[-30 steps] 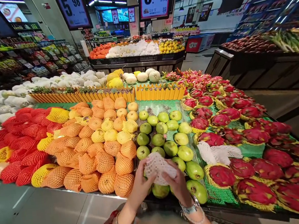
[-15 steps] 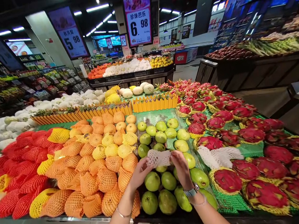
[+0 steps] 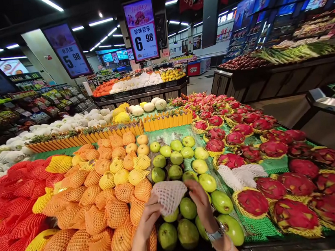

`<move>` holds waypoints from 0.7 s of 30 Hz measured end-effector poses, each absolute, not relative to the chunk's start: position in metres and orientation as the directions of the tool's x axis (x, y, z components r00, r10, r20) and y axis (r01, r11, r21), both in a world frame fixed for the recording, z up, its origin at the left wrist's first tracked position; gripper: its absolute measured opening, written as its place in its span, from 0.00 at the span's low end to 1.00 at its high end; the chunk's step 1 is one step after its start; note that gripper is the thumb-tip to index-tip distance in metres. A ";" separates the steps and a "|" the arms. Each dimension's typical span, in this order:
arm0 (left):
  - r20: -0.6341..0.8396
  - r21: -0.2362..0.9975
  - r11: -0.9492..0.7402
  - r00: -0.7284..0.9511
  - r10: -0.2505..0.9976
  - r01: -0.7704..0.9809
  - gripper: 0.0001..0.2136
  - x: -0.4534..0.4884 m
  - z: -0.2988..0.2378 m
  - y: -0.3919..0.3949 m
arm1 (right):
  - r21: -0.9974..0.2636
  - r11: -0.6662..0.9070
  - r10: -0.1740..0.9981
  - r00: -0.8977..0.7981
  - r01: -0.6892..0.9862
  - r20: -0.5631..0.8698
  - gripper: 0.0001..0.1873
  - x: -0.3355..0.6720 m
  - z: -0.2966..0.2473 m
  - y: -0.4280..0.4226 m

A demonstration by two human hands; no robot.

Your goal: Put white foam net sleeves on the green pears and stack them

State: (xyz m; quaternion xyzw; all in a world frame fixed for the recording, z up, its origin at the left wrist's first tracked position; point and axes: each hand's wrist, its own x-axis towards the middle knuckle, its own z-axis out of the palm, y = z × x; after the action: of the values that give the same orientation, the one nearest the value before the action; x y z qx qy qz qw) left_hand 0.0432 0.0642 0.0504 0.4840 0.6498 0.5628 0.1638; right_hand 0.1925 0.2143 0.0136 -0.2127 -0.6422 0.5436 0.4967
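Observation:
A white foam net sleeve point(image 3: 169, 196) is spread between my two hands above the green guavas. My left hand point(image 3: 150, 212) is closed on the sleeve's left edge, thumb and fingers pinching it. At the sleeve's upper right edge, the curled fingers of my right hand point(image 3: 199, 201) grip the netting; a watch is on that wrist. Whether anything is inside the sleeve I cannot tell. Beneath and around the hands, guavas point(image 3: 188, 208) sit in loose rows, some of them covered by the sleeve and hands.
To the left lie pears in orange foam nets point(image 3: 117, 212) and fruit in red nets point(image 3: 12, 207). Dragon fruit point(image 3: 296, 215) fill the right side, with loose white foam nets point(image 3: 243, 174) among them. A low yellow fence point(image 3: 167, 120) runs behind the guavas.
The sleeve was a narrow, bunched strip between my hands; now it is opened out wider and hangs lower. Both hands have come down toward me, and the camera view has shifted slightly right.

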 end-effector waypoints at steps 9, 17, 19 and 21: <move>0.297 0.508 0.068 -0.249 0.922 0.859 0.16 0.073 0.062 0.075 | -0.927 0.301 0.803 -0.464 -0.226 0.374 0.17 0.195 0.012 0.199; 0.148 0.781 -0.019 -0.155 0.977 0.624 0.23 0.089 0.064 0.070 | -0.962 0.188 0.778 -0.567 -0.199 0.269 0.16 0.186 0.000 0.201; 0.212 0.858 -0.057 -0.250 0.945 0.511 0.18 0.085 0.059 0.060 | -0.962 0.189 0.818 -0.510 -0.196 0.264 0.13 0.189 -0.002 0.207; 0.306 0.911 -0.103 -0.487 0.818 0.400 0.15 0.076 0.051 0.051 | -0.943 0.269 0.811 -0.482 -0.196 0.332 0.14 0.196 0.001 0.210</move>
State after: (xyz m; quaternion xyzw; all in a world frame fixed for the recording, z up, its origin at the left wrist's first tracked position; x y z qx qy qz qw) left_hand 0.0760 0.0514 0.0509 0.4725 0.6444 0.5729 0.1825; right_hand 0.1957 0.2101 0.0008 -0.2341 -0.6561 0.5572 0.4520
